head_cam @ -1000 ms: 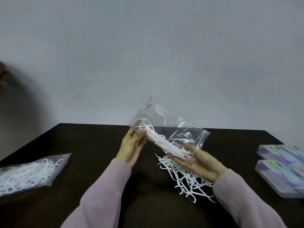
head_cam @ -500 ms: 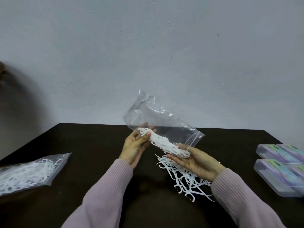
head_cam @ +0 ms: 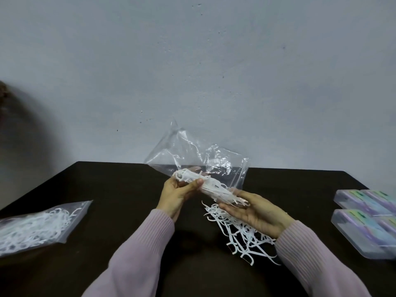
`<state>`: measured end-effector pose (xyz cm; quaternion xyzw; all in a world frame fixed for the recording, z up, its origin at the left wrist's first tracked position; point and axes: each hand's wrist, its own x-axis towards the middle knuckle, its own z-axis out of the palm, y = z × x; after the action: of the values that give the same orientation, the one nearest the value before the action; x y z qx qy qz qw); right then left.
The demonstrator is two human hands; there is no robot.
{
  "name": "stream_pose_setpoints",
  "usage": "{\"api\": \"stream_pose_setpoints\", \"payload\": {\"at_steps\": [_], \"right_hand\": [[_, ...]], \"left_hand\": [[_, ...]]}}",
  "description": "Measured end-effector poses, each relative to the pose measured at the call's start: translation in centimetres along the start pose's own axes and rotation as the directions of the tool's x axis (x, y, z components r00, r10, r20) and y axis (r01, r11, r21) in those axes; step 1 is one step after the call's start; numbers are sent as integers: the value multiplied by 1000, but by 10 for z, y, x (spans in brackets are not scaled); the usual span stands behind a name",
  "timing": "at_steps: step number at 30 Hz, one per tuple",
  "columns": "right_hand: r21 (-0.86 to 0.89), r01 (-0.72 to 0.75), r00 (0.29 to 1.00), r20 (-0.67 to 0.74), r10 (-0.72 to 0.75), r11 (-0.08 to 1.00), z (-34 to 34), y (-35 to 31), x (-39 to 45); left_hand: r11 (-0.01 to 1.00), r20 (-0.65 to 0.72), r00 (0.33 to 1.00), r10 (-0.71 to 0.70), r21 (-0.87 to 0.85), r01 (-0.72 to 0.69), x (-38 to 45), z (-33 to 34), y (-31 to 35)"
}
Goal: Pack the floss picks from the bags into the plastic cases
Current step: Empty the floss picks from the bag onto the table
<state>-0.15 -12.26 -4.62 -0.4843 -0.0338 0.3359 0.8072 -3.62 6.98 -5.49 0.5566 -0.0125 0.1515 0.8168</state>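
A dark brown table (head_cam: 107, 189) stands against a plain grey wall (head_cam: 214, 71). Two arms in pink ribbed sleeves (head_cam: 139, 254) reach from the near edge toward the middle of the table. Raised above the table's centre is a crumpled clear plastic bag (head_cam: 192, 155), almost emptied. The left hand (head_cam: 177, 194), palm turned inward, has thumb and fingers curled round the far-left end of a bundle of white floss picks (head_cam: 210, 187) at the bag's mouth. The right hand (head_cam: 255, 213) lies palm up, fingers nearly straight, cradling the bundle's near-right end. Beneath it a loose pile of floss picks (head_cam: 242, 236) lies on the table. At the left sits a second, full bag of floss picks (head_cam: 38, 228). At the right edge rest closed clear plastic cases (head_cam: 364, 228) with pastel inserts.
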Motion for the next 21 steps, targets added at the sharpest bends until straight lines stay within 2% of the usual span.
{"api": "stream_pose_setpoints", "payload": {"at_steps": [4, 7, 10, 14, 17, 21], "right_hand": [[-81, 0, 1000, -22, -2, 997, 3, 1, -2], [-107, -11, 999, -45, 6, 994, 2, 1, -2], [-32, -23, 999, -34, 22, 999, -2, -1, -1], [-5, -12, 999, -35, 12, 1000, -5, -1, 0], [-45, 18, 998, -51, -20, 999, -5, -3, 0], [-61, 82, 990, -111, -88, 995, -9, -6, -2]], "left_hand": [[999, -38, 999, -1, 46, 2, 1, -1, -3], [999, -14, 1000, -21, 39, 21, 2, -2, -3], [999, 12, 999, -32, 3, 32, 1, -2, -3], [999, -26, 1000, -10, -34, 9, 1, -2, 1], [997, -39, 999, -16, -74, 13, 2, -4, 4], [978, -64, 997, -31, -209, 17, 5, -9, 7]]}}
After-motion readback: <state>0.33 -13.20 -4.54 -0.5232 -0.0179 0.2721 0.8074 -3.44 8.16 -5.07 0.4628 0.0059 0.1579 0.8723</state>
